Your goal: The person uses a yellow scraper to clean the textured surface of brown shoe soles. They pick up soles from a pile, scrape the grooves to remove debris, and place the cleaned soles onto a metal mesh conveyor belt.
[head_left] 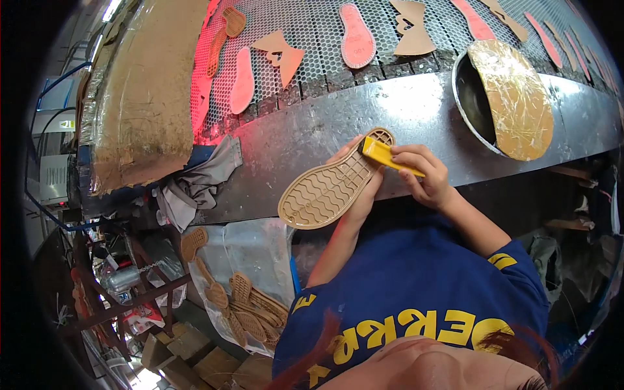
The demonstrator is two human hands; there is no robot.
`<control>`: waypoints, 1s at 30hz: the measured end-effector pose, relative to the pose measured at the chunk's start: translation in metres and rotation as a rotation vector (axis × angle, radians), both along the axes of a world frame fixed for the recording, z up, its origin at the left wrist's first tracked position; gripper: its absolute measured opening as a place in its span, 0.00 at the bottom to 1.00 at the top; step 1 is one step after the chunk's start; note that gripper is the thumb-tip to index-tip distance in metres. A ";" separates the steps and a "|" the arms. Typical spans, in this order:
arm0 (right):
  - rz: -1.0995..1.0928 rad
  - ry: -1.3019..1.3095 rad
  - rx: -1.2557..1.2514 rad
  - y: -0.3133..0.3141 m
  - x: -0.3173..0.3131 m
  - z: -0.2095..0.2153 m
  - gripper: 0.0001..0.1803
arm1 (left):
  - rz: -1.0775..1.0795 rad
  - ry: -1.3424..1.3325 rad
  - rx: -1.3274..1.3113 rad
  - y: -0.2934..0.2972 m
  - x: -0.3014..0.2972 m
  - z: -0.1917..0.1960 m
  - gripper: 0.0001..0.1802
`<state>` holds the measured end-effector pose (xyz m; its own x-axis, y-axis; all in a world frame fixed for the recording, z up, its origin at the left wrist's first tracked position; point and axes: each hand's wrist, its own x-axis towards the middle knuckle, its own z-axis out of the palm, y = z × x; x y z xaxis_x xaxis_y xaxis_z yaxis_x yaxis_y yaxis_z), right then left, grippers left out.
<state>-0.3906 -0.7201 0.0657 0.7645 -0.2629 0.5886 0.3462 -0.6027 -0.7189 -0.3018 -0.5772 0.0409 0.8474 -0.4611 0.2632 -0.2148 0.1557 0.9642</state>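
Note:
A tan shoe sole (322, 197) is in my left hand (368, 197), its treaded face showing, tilted with the heel end far right and the toe near left. The fingers wrap behind the sole and partly show past its far edge. My right hand (427, 175) is closed on a flat yellow tool (379, 151) with a black end. That end lies against the sole near its heel; whether it is a brush or a blade I cannot make out. Both hands are over the near edge of the metal table (292, 120).
Beyond the table, a mesh conveyor (318, 39) carries pink insoles (357, 39) and brown cut pieces (413, 29). A round pan (465, 97) half covered by a board (517, 97) stands at right. Grey cloth (205, 182) hangs at left, above a bag of several soles (247, 240).

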 end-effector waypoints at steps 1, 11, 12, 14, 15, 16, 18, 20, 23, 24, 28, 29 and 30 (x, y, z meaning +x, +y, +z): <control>-0.034 0.018 -0.015 -0.001 -0.001 0.000 0.11 | 0.001 -0.033 0.024 0.001 0.001 -0.001 0.37; -0.223 0.031 -0.135 0.005 -0.004 0.002 0.10 | -0.005 -0.048 0.127 0.005 0.004 0.005 0.35; -0.244 0.026 -0.151 0.007 -0.005 0.003 0.10 | -0.016 -0.049 0.135 0.004 0.005 0.005 0.35; -0.259 0.023 -0.158 0.008 -0.010 0.005 0.09 | -0.022 -0.039 0.130 0.002 0.002 0.010 0.35; -0.247 0.024 -0.147 0.008 -0.015 0.009 0.09 | -0.021 -0.034 0.130 0.002 0.001 0.012 0.34; -0.235 0.025 -0.135 0.009 -0.018 0.012 0.09 | -0.008 -0.063 0.138 0.001 0.002 0.011 0.35; -0.206 -0.051 -0.113 0.010 -0.022 0.020 0.08 | 0.018 -0.120 0.154 0.001 0.003 0.007 0.35; -0.183 -0.097 -0.103 0.009 -0.024 0.026 0.07 | -0.006 -0.017 0.090 0.003 0.001 0.005 0.35; -0.237 -0.116 -0.135 -0.002 -0.027 0.035 0.09 | -0.085 -0.298 0.331 0.010 0.003 0.023 0.47; -0.315 -0.113 -0.172 -0.011 -0.028 0.039 0.09 | -0.135 -0.409 0.428 0.015 0.006 0.034 0.52; -0.677 -0.129 -0.110 -0.047 -0.031 0.032 0.16 | -0.249 -0.548 0.553 0.044 0.009 0.072 0.56; -0.696 -0.093 -0.115 -0.056 -0.033 0.032 0.16 | -0.236 -0.445 0.475 0.049 0.006 0.079 0.48; -0.718 -0.055 -0.123 -0.064 -0.035 0.032 0.17 | -0.238 -0.410 0.430 0.055 0.007 0.084 0.47</control>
